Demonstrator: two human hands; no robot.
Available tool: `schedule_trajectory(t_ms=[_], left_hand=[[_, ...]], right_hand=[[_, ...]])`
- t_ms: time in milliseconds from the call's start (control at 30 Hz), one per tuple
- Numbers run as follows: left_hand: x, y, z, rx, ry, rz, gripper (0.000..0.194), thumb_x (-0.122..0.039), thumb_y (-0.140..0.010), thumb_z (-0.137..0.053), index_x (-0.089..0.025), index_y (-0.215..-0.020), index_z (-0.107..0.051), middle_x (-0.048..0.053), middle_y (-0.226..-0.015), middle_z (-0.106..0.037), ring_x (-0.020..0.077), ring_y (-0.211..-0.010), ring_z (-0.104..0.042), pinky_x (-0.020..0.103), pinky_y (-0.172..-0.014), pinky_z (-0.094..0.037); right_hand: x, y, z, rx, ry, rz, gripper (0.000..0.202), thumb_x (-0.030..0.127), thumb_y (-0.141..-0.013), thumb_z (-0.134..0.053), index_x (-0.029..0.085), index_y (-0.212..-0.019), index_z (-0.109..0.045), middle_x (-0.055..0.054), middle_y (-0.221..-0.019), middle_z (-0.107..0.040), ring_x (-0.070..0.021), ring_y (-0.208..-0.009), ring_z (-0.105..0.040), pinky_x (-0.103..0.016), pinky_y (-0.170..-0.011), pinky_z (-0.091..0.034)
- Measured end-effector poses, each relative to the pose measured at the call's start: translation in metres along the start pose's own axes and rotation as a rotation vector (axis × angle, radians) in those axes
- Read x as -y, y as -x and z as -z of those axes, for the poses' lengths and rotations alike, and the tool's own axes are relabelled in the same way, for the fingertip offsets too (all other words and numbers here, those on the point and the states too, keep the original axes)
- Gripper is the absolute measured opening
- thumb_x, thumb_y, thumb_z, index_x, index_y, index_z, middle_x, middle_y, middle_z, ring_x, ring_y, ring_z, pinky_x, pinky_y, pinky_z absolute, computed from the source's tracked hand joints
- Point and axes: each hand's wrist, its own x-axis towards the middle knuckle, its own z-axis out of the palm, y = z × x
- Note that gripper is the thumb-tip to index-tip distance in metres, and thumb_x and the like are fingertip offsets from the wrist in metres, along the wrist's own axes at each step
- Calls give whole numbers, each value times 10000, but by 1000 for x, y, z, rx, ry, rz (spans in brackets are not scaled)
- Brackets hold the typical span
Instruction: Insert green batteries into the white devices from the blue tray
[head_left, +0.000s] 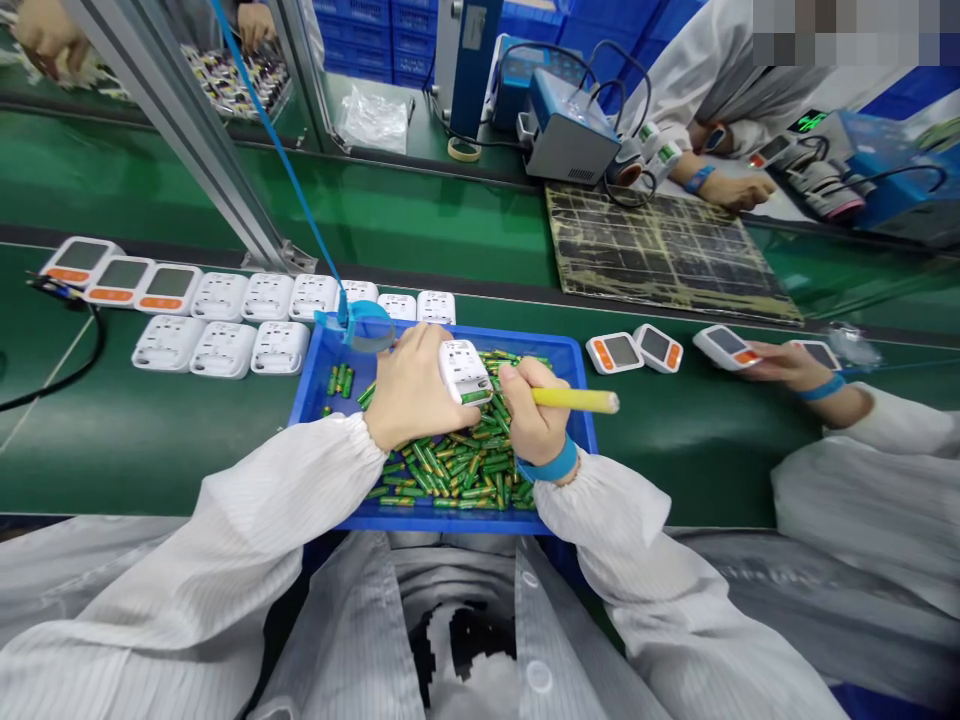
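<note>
My left hand (415, 390) grips a small white device (460, 362), its back turned up and a green battery (475, 397) at the near edge of its open compartment. Closed around a yellow stick (577, 400), my right hand (534, 410) is just right of the device; the stick's front end is hidden by my fingers. Both hands are above a blue tray (587, 425) with many loose green batteries (457, 465). A blue band circles my right wrist.
Left of the tray, white devices (223, 348) stand in two rows, some screen up. A blue cord (289, 170) hangs to a blue ring-shaped item (367, 325). At right, a co-worker's hand (799, 367) holds a device (726, 347) near others (615, 352). A dark taped board (664, 250) lies beyond.
</note>
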Motion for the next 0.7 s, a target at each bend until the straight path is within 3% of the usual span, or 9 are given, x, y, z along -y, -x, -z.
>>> schedule_trajectory(t_ms=[200, 333, 467, 567, 700], left_hand=[[-2, 2, -1, 17, 50, -29, 625, -357, -496, -762, -202, -1037, -491, 60, -1073, -600, 288, -1043, -579, 431, -889, -409], [-4, 5, -2, 10, 56, -102, 627, -362, -510, -754, -197, -1055, -494, 74, -1070, -598, 302, -1058, -569, 433, -902, -383], [-5, 6, -3, -12, 55, -95, 628, -383, -527, -750, -196, -1069, -495, 82, -1083, -599, 306, -1060, -566, 437, -916, -371], [-5, 5, -4, -15, 7, -89, 626, -396, -556, -734, -190, -1097, -495, 98, -1098, -598, 315, -1076, -556, 440, -902, -367], [-5, 5, -2, -59, -85, -150, 603, -408, -609, -698, -160, -1127, -517, 122, -1092, -588, 334, -1084, -538, 475, -911, -338]], right_hand=[[0, -12, -7, -69, -473, -422, 395, 341, -806, -643, 226, -536, -379, 91, -397, -316, -69, -337, -263, -232, -357, -211], [-5, -15, -6, -99, -687, -619, 376, 325, -758, -657, 223, -524, -380, 104, -340, -282, -55, -320, -205, -197, -351, -251], [-10, -20, 0, 12, -817, -849, 389, 359, -817, -634, 217, -550, -390, 106, -316, -263, -51, -330, -176, -161, -360, -260], [-13, -24, 3, 82, -849, -952, 397, 357, -855, -630, 214, -570, -393, 110, -320, -270, -48, -326, -162, -148, -359, -266], [-16, -26, 3, 67, -871, -987, 407, 339, -884, -609, 211, -562, -396, 107, -312, -276, -48, -322, -158, -144, -362, -268]])
